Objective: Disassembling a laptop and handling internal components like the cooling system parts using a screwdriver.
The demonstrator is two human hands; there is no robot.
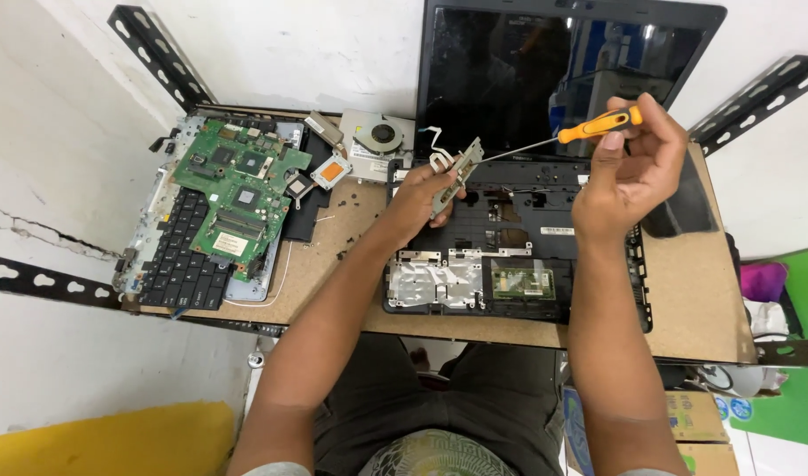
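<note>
Left hand: the left hand [424, 189] is gripping a small grey metal bracket [457, 173], its fingers closed around the lower part and holding it tilted above the opened laptop base [518, 256].
Right hand: the right hand [629, 167] is pinching the orange handle of a screwdriver [563, 137], fingers closed on it, raised above the right side of the base.
Screwdriver: its thin shaft is running leftward and slightly down, with the tip meeting the upper end of the bracket.
Bracket: it is sitting between the two hands, clamped by the left one and touched by the tool tip, just in front of the dark laptop screen [545, 70].
Laptop base: it is lying on the tabletop [695, 291] under both hands, with its top cover off and a small green board showing near the front edge.
Left of the hands: a green motherboard [237, 189] is resting on a detached keyboard [179, 264], well apart from the bracket.
Behind the left hand: a cooling fan [382, 137] with its heat pipe is lying near the screen's left corner.
</note>
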